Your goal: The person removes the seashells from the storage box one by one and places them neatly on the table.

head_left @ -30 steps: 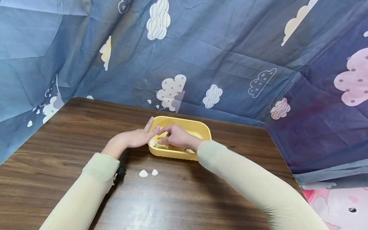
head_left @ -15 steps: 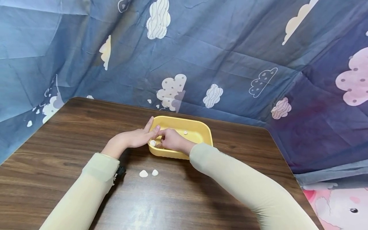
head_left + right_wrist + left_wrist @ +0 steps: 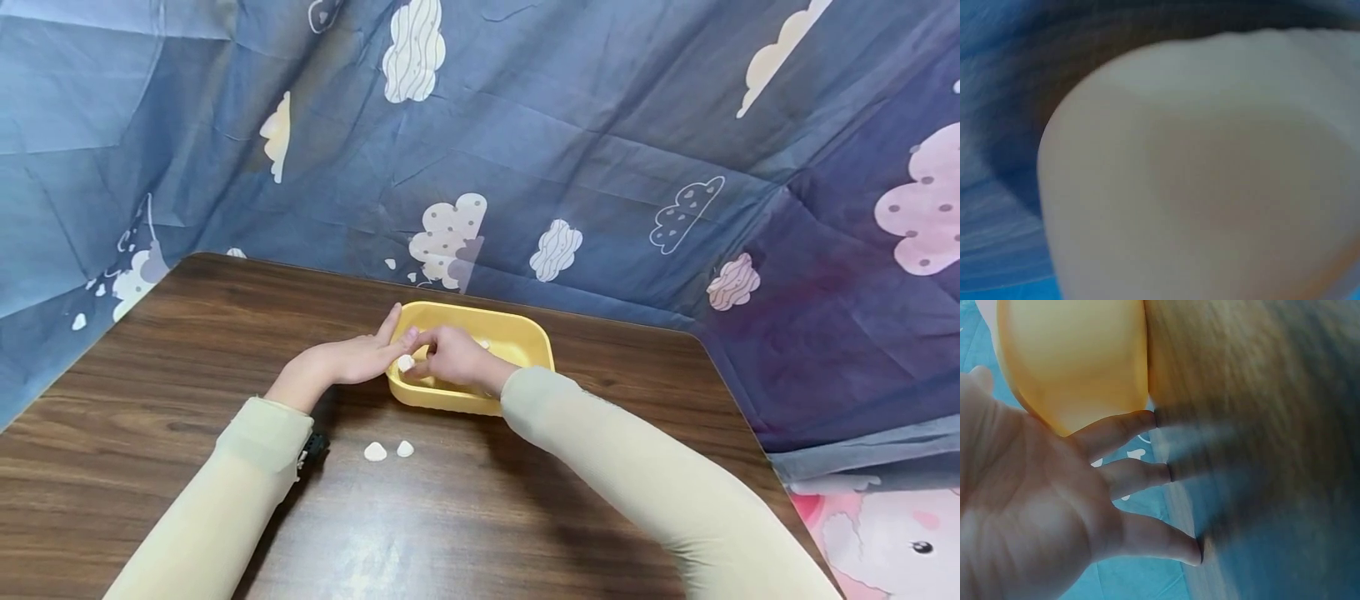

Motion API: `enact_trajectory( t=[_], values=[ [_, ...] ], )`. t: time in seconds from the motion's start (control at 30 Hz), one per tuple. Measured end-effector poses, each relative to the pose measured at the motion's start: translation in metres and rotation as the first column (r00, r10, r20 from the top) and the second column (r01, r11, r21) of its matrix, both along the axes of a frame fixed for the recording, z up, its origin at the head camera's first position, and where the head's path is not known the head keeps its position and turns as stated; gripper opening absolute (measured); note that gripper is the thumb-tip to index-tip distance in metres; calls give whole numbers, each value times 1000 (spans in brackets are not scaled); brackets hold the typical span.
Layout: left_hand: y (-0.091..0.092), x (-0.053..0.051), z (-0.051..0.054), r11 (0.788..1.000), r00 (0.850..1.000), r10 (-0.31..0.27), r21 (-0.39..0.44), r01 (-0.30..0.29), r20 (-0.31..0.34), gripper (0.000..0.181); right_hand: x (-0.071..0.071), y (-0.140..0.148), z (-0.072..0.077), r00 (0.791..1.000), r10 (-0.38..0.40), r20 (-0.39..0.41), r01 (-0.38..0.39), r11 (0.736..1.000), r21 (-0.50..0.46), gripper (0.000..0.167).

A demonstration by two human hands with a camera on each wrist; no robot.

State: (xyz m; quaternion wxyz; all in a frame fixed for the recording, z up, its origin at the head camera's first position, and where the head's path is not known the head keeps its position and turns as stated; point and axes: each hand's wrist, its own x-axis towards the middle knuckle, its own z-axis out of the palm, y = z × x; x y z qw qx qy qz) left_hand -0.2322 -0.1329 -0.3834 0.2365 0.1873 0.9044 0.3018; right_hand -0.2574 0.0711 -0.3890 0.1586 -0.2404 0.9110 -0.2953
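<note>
A yellow tray (image 3: 510,323) with raised walls stands near the back of the table. My left hand (image 3: 356,360) is at its left end, fingers straight and spread, thumb over the rim; the left wrist view shows the palm (image 3: 1029,500) beside the yellow wall. Inside the tray, my right hand (image 3: 453,358) has curled fingers and pinches a small white piece (image 3: 406,363) in the left corner. Part of its grip is hidden behind the left thumb. Another little white piece (image 3: 484,344) lies behind the right hand. The right wrist view is mostly filled by a blurred pale surface.
Two small white rounded-triangular pieces (image 3: 375,452) lie on the dark wooden table (image 3: 465,492) in front of the tray. A blue cloud-print cloth (image 3: 337,167) hangs behind the table. A black device (image 3: 313,448) sits under the left wrist.
My right hand first reached left and down to the white piece, then rose slightly; the piece has shifted up and right with it. My left hand has stayed in place.
</note>
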Motion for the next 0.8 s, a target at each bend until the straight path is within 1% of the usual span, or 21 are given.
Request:
enact_trajectory(
  t=[0.17,0.27,0.33,0.4,0.47,0.57,0.7,0.8],
  values=[
    [0,-1,1,1000,1000,1,6,-1,7,97,-6,12,18,999,-29,-44,30,999,33,33],
    [0,0,2,1000,1000,1,-3,-1,7,100,-8,21,30,995,-65,-72,68,997,36,33],
    [1,0,1,1000,1000,-4,-15,4,-3,107,-9,28,39,992,-89,-93,93,995,39,32],
    [1,0,0,1000,1000,-10,-22,10,-9,117,-9,35,49,989,-111,-98,115,993,33,31],
    [1,0,-1,1000,1000,-15,-27,15,-19,128,-8,41,60,986,-122,-111,126,992,30,30],
    [1,0,-2,1000,999,-20,-23,19,-28,140,-6,48,77,984,-139,-109,140,990,1,29],
    [1,0,-1,1000,999,-22,-3,22,-23,149,0,55,97,982,-164,-98,162,986,-28,31],
    [1,0,-2,999,999,-30,17,30,-25,152,6,58,105,982,-171,-83,167,984,-55,34]
  ],
)
